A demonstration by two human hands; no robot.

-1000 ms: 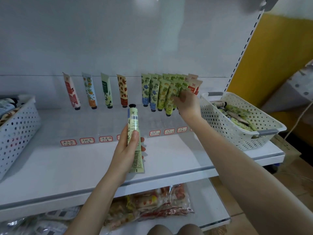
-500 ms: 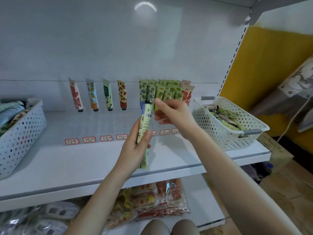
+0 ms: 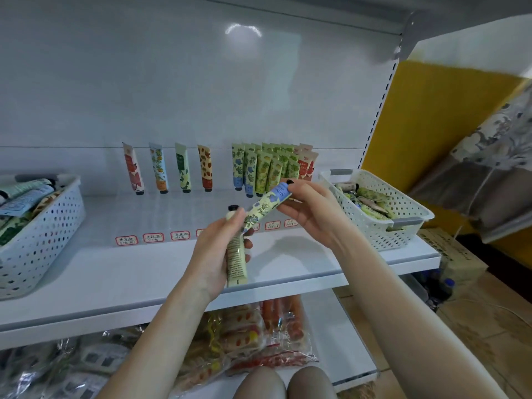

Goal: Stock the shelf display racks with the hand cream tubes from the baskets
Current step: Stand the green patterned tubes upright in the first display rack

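Observation:
My left hand (image 3: 211, 254) grips a pale green hand cream tube (image 3: 236, 262) upright, black cap up, above the shelf's front edge. My right hand (image 3: 312, 216) pinches the flat end of a second tube with blue flowers (image 3: 266, 204). That tube slants down to my left thumb, which touches its lower end. Behind my hands, tubes stand cap-down in the display rack: single ones on the left (image 3: 157, 168) and a packed green and red group on the right (image 3: 270, 167). A white basket (image 3: 403, 210) on the right holds several more tubes.
A second white perforated basket (image 3: 43, 234) with tubes sits at the shelf's left end. Red-bordered price labels (image 3: 153, 237) line the rack's front. Bagged snacks (image 3: 244, 338) lie on the lower shelf. A yellow wall and a draped cloth (image 3: 489, 156) stand to the right.
My right hand left the packed tubes in the rack and came back to my left hand. It now pinches a blue-flowered tube, tilted away from the one my left hand grips.

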